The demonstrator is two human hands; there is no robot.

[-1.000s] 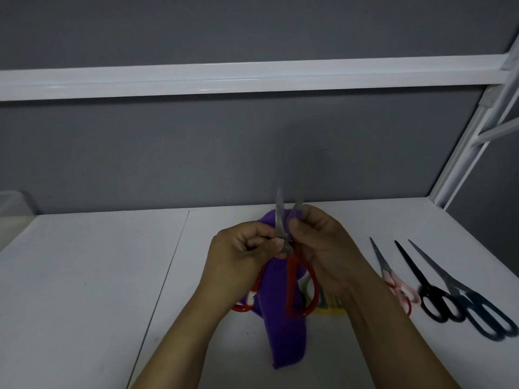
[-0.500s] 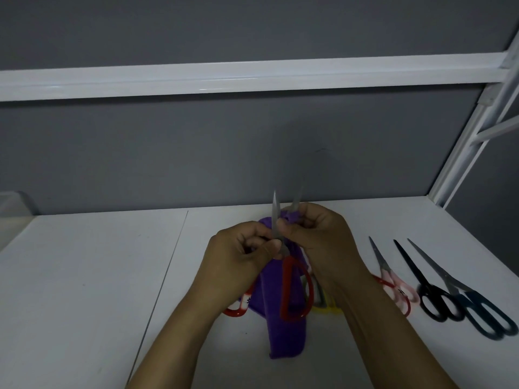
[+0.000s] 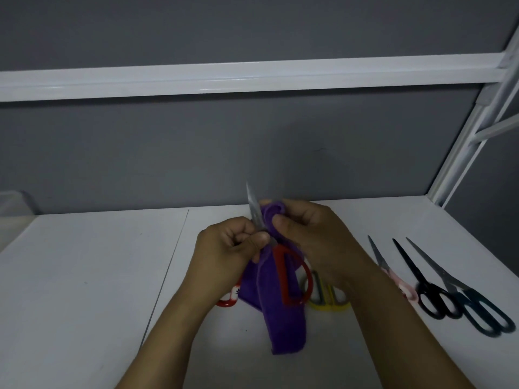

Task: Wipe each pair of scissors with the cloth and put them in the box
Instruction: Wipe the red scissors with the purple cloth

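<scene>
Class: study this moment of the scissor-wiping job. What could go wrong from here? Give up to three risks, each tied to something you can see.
1. The red-handled scissors are open, with one bare blade pointing up beside the left hand; a slip could cut it.
2. The right hand pinches the purple cloth, apparently round the other blade; the edge might bite through a thin fold.
3. The cloth's hanging tail could snag the yellow-handled scissors lying below.

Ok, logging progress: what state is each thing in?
Red scissors: open, held upright.
Purple cloth: pinched at top, hanging.
Pink scissors: closed, lying.
Black scissors: closed, lying.
Teal scissors: closed, lying.
Yellow scissors: partly hidden.
Left hand: grips red scissors.
Right hand: pinches cloth.
</scene>
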